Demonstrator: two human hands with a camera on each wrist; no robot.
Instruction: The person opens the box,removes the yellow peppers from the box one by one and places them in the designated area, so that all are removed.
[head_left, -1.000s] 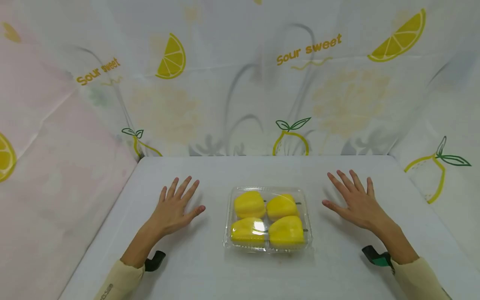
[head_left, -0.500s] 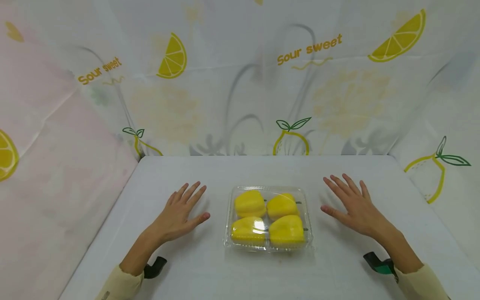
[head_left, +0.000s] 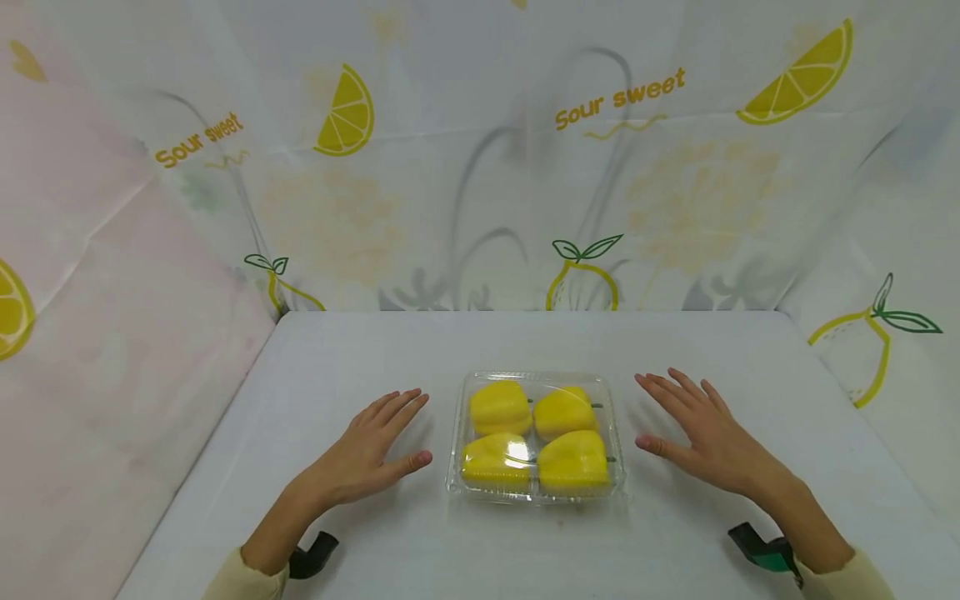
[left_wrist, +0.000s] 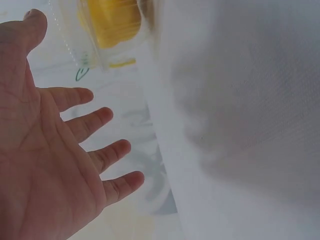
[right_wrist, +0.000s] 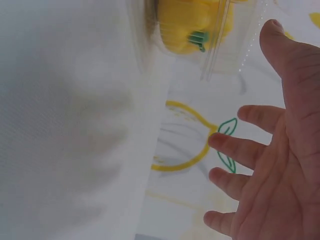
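A clear plastic clamshell box (head_left: pixel 534 492) sits on the white table, its lid down over several yellow bell peppers (head_left: pixel 573 462) with green stems. My left hand (head_left: pixel 367 454) is to the left of the box, fingers spread and thumb pointing at it, holding nothing. On the other side my right hand (head_left: pixel 705 437) faces the box the same way, also holding nothing. Both wrist views show an open palm, with a yellow pepper (left_wrist: pixel 114 22) behind the clear plastic in the left one and a green stem (right_wrist: pixel 198 39) in the right one.
The white tabletop (head_left: pixel 525 558) reaches back to a hanging cloth (head_left: pixel 420 208) printed with lemons and lettering. More printed cloth stands at the left and right sides. A black wrist mount (head_left: pixel 315 554) is strapped to each forearm.
Both hands have come closer to the box and nearer the table's front, the left moving right and the right moving slightly left. The box has stayed in place.
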